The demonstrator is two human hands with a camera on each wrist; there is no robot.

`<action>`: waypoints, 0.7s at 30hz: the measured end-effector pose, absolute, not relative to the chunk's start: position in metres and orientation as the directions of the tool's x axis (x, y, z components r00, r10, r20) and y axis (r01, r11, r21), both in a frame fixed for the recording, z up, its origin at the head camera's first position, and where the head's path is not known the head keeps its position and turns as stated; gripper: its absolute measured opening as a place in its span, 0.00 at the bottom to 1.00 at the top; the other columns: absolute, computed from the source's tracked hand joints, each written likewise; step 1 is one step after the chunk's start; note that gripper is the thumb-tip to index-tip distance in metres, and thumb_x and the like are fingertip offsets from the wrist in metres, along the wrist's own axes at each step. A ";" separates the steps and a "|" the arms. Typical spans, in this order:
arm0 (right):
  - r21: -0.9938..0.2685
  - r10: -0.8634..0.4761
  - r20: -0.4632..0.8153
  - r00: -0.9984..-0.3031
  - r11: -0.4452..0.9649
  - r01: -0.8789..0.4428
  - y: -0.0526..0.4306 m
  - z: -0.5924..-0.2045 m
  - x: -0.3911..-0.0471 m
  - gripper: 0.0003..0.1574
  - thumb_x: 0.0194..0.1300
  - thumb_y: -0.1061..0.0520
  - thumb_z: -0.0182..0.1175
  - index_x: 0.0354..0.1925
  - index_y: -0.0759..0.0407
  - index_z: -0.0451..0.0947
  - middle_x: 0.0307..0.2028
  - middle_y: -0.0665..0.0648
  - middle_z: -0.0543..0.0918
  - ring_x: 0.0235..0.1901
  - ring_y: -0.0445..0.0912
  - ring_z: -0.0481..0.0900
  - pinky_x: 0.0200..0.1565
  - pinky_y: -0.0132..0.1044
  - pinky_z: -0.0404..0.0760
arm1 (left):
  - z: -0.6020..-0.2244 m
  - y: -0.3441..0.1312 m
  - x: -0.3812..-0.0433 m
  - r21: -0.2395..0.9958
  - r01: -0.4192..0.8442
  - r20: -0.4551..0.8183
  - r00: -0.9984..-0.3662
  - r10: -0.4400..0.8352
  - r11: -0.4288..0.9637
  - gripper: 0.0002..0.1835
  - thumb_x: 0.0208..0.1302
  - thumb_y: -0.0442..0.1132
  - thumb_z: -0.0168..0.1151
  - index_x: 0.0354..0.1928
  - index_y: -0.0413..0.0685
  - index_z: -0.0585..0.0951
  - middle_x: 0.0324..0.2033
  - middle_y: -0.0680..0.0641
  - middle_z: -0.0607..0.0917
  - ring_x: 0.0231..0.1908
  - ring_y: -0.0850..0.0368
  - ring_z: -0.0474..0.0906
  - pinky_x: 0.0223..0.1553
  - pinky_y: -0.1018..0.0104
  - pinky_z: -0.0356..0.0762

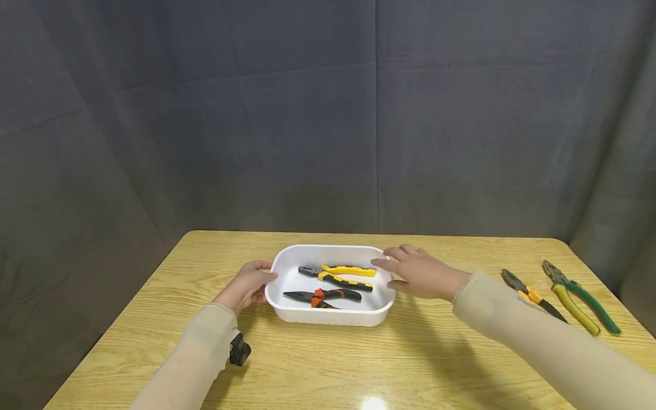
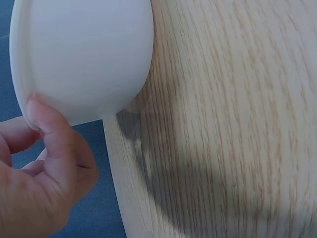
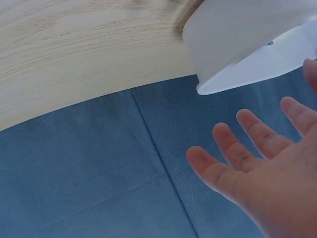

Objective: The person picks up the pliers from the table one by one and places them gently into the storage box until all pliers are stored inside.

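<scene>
Dark grey curtain (image 1: 287, 125) backs a wood-grain worktop (image 1: 328, 364), with a white tray (image 1: 328, 316) near its middle: the left hand (image 1: 248, 287) pinches the left rim, while the right hand (image 1: 422, 273), fingers spread, is at the right end, contact unclear. The tray's long axis runs left to right. Inside, yellow-and-black combination pliers (image 1: 328, 277) and orange-and-black long-nose pliers (image 1: 318, 296) point their noses left

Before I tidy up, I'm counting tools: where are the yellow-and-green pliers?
In the head view, the yellow-and-green pliers lie on the table at far right, outside the tray, right of the orange-and-black pliers.
</scene>
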State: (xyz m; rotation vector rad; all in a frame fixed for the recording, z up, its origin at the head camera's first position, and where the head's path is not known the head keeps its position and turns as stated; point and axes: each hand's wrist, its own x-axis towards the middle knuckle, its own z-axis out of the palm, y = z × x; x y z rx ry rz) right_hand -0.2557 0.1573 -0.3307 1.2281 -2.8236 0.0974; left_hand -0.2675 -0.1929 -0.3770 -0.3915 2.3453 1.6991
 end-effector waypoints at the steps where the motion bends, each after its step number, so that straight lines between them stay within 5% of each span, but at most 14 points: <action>1: -0.028 -0.730 0.092 -0.678 0.678 -0.734 0.159 -0.331 -0.255 0.32 0.65 0.55 0.64 0.65 0.58 0.70 0.59 0.65 0.73 0.57 0.62 0.69 0.54 0.62 0.71 | -0.377 -0.193 -0.268 0.893 -0.339 -0.328 -0.941 -0.086 0.297 0.22 0.69 0.31 0.55 0.63 0.32 0.68 0.32 0.41 0.82 0.19 0.60 0.74 0.20 0.71 0.73; 21: -0.030 -0.720 0.158 -0.676 0.680 -0.732 0.190 -0.332 -0.241 0.34 0.64 0.54 0.65 0.65 0.58 0.69 0.57 0.65 0.73 0.55 0.62 0.71 0.50 0.63 0.72 | -0.376 -0.193 -0.266 0.901 -0.325 -0.320 -0.945 -0.065 0.287 0.22 0.70 0.31 0.55 0.63 0.31 0.67 0.33 0.41 0.81 0.19 0.60 0.74 0.19 0.72 0.72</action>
